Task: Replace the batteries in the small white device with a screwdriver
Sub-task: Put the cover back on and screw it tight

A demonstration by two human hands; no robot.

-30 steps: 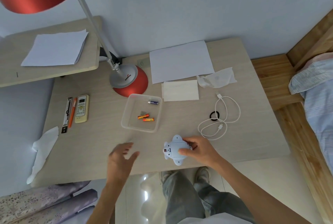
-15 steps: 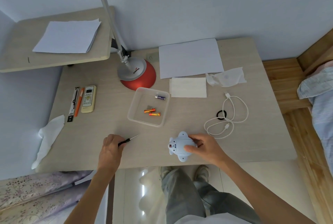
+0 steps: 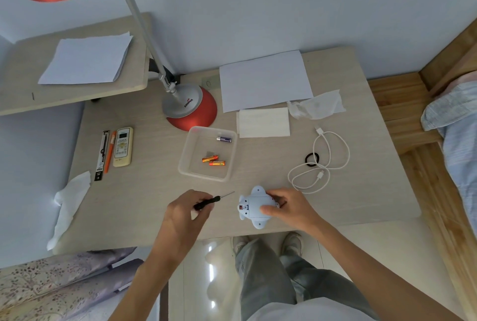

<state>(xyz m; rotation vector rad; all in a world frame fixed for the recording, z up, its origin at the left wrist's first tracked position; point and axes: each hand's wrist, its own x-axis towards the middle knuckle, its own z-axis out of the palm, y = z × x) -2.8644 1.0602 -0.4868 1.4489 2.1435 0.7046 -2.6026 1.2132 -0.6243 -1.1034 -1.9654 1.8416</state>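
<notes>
The small white device (image 3: 251, 207) lies underside up near the desk's front edge, and my right hand (image 3: 286, 207) grips its right side. My left hand (image 3: 187, 213) holds a black-handled screwdriver (image 3: 210, 200) just left of the device, its thin tip pointing up and to the right, apart from the device. A clear plastic tray (image 3: 185, 155) behind them holds two orange batteries (image 3: 213, 160) and one purple battery (image 3: 224, 139).
A red desk lamp (image 3: 191, 108) stands behind the tray. White paper sheets (image 3: 265, 80), a tissue (image 3: 316, 107), a white cable (image 3: 327, 160) and a black hair tie (image 3: 311, 160) lie right. A remote (image 3: 123, 146) and pens (image 3: 105, 155) lie left. A bed edge (image 3: 454, 124) is far right.
My left hand went from open over the desk to closing on the screwdriver, lifted it and moved right toward the device. My right hand stayed on the device.
</notes>
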